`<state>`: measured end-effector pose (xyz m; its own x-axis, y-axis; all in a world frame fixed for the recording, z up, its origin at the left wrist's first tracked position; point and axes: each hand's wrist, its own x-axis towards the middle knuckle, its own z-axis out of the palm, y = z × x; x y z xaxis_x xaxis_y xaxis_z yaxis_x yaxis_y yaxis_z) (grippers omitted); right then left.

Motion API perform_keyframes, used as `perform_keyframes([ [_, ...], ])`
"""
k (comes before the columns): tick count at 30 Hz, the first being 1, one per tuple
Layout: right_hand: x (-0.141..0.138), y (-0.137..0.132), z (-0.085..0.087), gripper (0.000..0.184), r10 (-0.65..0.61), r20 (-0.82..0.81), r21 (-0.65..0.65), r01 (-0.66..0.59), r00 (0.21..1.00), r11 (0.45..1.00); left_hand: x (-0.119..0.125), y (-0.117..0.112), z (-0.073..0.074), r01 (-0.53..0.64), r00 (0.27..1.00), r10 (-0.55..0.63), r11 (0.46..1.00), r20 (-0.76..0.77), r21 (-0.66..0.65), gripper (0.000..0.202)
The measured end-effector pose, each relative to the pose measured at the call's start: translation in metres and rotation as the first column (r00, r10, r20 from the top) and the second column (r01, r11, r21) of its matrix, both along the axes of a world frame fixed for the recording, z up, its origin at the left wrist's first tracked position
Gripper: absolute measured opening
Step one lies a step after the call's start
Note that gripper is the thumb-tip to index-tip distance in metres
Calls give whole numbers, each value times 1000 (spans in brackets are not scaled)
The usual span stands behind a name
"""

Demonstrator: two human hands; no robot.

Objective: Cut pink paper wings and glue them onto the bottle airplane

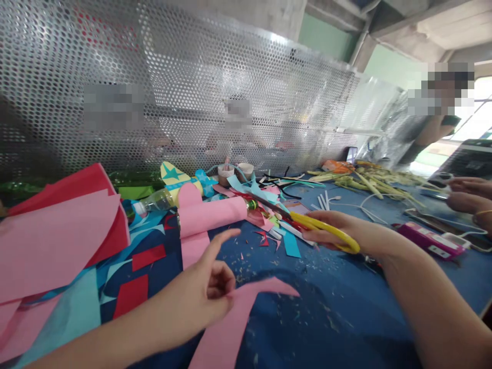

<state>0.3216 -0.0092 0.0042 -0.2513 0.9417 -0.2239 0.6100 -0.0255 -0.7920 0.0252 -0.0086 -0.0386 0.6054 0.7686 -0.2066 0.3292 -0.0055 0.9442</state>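
Observation:
My left hand (207, 287) is over the near part of the blue table, index finger stretched out and the other fingers curled. Between its thumb and curled fingers is the edge of a pink paper strip (238, 318), which runs down toward the bottom edge. My right hand (334, 228) grips yellow-handled scissors (319, 228), their blades pointing left over paper scraps. Past my left hand lies a bottle wrapped in pink paper (215, 218), its green neck toward the blades. A bottle with yellow and blue paper (180, 192) lies behind it.
Red and pink paper sheets (57, 236) are stacked at the left, with red pieces (130, 294) nearby. Cups (226, 175) stand by the perforated metal screen (215, 92). Green stalks (369, 179), a cable, a purple box (430, 240) and another person's hands (467, 195) are at the right.

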Motion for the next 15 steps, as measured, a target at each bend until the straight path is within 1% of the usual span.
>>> perform_keyframes([
  [1,-9,0,-2,36,-19,-101,28,22,995,999,0,3,4,-51,996,57,995,71,-81,78],
  [2,-20,0,-7,36,-19,-182,53,29,983,998,0,5,9,-104,985,125,980,117,-170,71],
  [4,-42,0,-20,41,-33,-331,94,67,943,993,0,9,17,-211,949,275,919,157,-332,45],
  [5,-52,0,-28,43,-7,-380,76,39,925,996,-1,11,20,-255,924,342,883,169,-394,31],
  [6,-62,-1,-36,44,36,-445,51,-14,895,999,-1,12,21,-285,901,394,854,182,-435,21],
  [7,-70,-3,-45,46,79,-524,69,-50,848,996,-2,12,22,-313,878,436,834,197,-454,19],
  [8,-77,-4,-54,48,135,-580,84,-106,804,991,-2,12,23,-336,858,468,823,212,-458,22],
  [9,-83,-6,-61,47,151,-627,56,-149,764,987,-3,12,23,-352,843,487,821,229,-450,26],
  [10,-87,-7,-68,47,143,-705,24,-178,695,984,-3,12,23,-361,833,495,825,246,-434,28],
  [11,-90,-9,-73,55,145,-774,2,-226,617,974,-3,11,23,-370,827,499,831,261,-416,28],
  [12,-93,-11,-77,61,147,-810,-2,-254,567,967,-3,10,23,-380,819,503,836,275,-396,27],
  [13,-95,-14,-79,62,164,-814,22,-252,558,967,-2,9,25,-393,810,509,839,291,-376,28],
  [15,-98,-21,-81,58,184,-781,59,-223,597,973,-1,5,28,-407,796,509,850,327,-333,30],
])
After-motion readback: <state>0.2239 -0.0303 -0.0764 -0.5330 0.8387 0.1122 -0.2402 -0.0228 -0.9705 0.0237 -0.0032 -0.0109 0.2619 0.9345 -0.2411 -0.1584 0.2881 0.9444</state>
